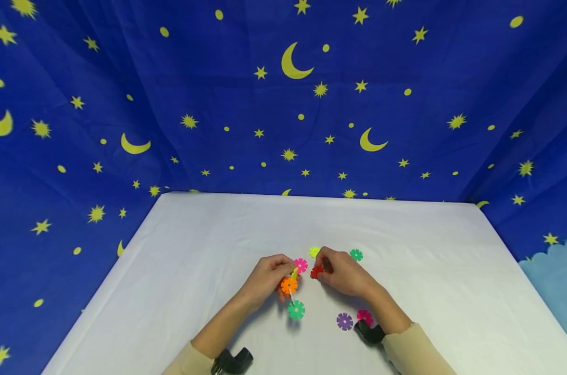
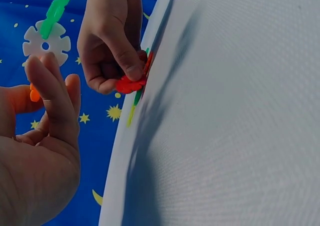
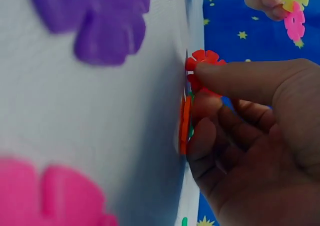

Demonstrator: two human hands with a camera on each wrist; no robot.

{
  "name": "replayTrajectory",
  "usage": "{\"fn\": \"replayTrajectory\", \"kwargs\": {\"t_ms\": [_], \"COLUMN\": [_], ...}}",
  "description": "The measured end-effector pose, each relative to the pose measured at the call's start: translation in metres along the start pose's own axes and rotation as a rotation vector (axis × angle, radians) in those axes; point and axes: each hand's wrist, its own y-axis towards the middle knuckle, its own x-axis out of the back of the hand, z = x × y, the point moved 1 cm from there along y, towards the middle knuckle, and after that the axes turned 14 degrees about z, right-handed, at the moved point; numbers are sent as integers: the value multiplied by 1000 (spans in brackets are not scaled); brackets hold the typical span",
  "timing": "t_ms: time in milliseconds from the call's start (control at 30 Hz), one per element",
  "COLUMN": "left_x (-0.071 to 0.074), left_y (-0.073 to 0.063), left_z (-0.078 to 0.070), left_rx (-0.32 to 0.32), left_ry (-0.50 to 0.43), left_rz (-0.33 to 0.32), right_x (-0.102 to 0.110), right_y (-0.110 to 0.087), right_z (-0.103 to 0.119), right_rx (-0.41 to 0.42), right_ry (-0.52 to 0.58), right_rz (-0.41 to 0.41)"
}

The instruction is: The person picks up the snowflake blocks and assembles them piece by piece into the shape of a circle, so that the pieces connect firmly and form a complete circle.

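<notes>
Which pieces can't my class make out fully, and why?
Head: loose yellow disc, partly behind the right hand.
Left wrist: orange disc, mostly hidden by the left hand.
Right wrist: purple disc, blurred, cut off by the top edge; pink disc, blurred, cut off at lower left.

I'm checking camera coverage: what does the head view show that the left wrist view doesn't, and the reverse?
Head view only: beige fabric sleeves and the pink notched plastic disc by the left hand.
Left wrist view only: the face of the white notched plastic disc, seen edge-on from the head.
Both: the right hand pinching a red notched plastic disc.
</notes>
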Motion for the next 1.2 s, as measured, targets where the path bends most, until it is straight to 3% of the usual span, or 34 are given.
{"fn": "replayTrajectory", "kwargs": {"t_ms": [433,767,1200], "left_x": [0,0,-2], "left_y": [-1,0,-1], "left_z": [-1,0,-2], "left_rx": [2,0,5], "left_ry": [-2,-6,23], "left_rz": [-13,-22,-2], "right_x": [14,19,21], "right_y": [-8,-14,-21], "right_z": [3,9,28], "right_rx": [104,166,256], "right_ry": [210,207,264], "right_rz": [-54,-92,-85]}}
